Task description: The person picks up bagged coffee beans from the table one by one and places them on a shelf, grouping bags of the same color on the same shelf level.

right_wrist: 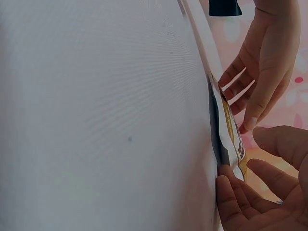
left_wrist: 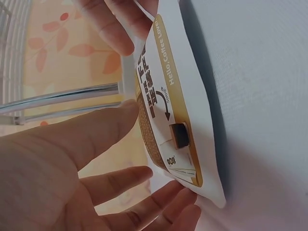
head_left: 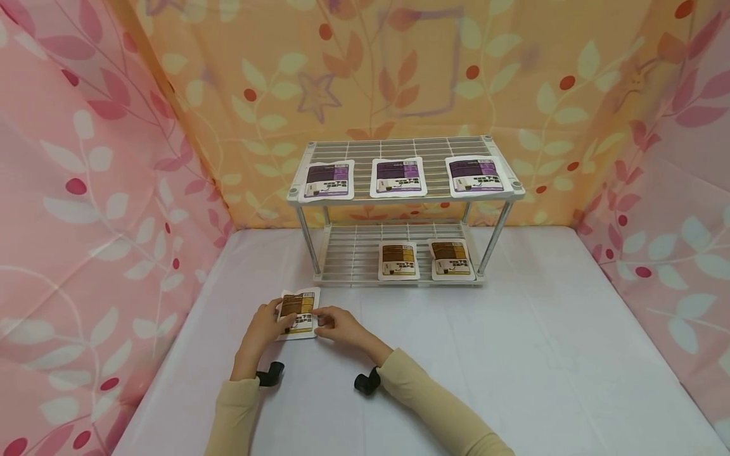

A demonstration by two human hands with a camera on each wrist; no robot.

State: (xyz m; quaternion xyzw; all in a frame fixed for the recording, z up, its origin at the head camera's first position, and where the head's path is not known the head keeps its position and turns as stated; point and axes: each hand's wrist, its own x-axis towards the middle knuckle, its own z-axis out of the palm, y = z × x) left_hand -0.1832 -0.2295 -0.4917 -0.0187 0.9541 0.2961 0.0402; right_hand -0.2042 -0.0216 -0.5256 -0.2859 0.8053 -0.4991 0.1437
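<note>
A flat white coffee pouch [head_left: 300,310] with a brown and gold label lies face up on the white table, in front of the shelf's left end. My left hand [head_left: 264,329] holds its left side, thumb over the printed face and fingers along the edge. In the left wrist view, the pouch [left_wrist: 178,120] shows "Hello, Coffee Lover" lettering. At the right edge, my right hand [head_left: 342,328] touches the pouch with its fingertips. The right wrist view shows the right thumb [right_wrist: 281,142] apart from the pouch [right_wrist: 228,127], while the lower fingers meet its edge.
A two-tier white wire shelf [head_left: 353,150] stands behind the hands. Three purple-labelled pouches [head_left: 398,177] line its top tier. Two brown-labelled pouches [head_left: 398,261] lie on the lower tier, towards the right. Patterned cloth walls [head_left: 365,76] border the table [head_left: 513,354].
</note>
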